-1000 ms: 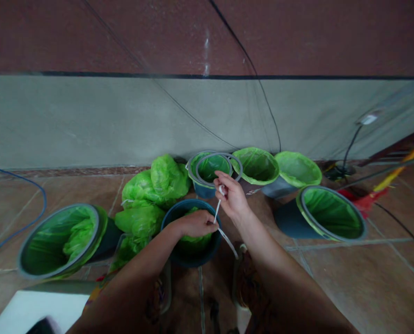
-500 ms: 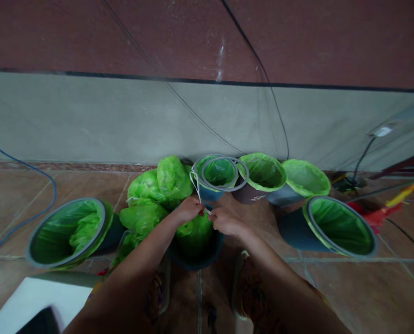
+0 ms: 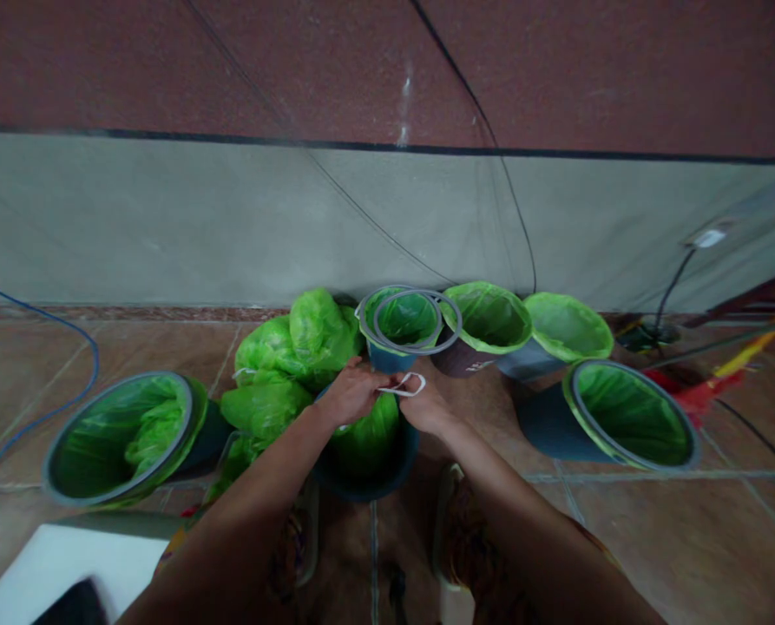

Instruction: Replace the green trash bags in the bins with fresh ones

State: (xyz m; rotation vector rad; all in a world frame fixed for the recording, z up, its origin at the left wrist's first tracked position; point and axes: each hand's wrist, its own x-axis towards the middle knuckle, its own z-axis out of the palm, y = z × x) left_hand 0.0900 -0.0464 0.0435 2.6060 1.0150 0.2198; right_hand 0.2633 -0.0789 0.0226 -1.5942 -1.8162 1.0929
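Both of my hands meet over a dark blue bin (image 3: 408, 464) that stands between my feet. A green plastic bag (image 3: 366, 443) sits in this bin, its top gathered under my hands. My left hand (image 3: 353, 392) is closed on a white drawstring (image 3: 415, 384). Fingers curled, my right hand (image 3: 426, 404) grips the same drawstring from the other side, and a loop of it stands out over the knuckles. The fingertips of both hands are partly hidden where they come together.
Filled green bags (image 3: 266, 404) lie heaped on the left. A lined bin (image 3: 195, 404) stands further left, beside a white box top (image 3: 81, 569) with a dark flat object. Behind are several lined bins (image 3: 475, 356), two grey rings (image 3: 450, 330) on one. Another lined bin (image 3: 549, 425) is right.
The drawstring was stretched long and upward to the left; now it forms a short loop over my right hand. My hands have drawn together.
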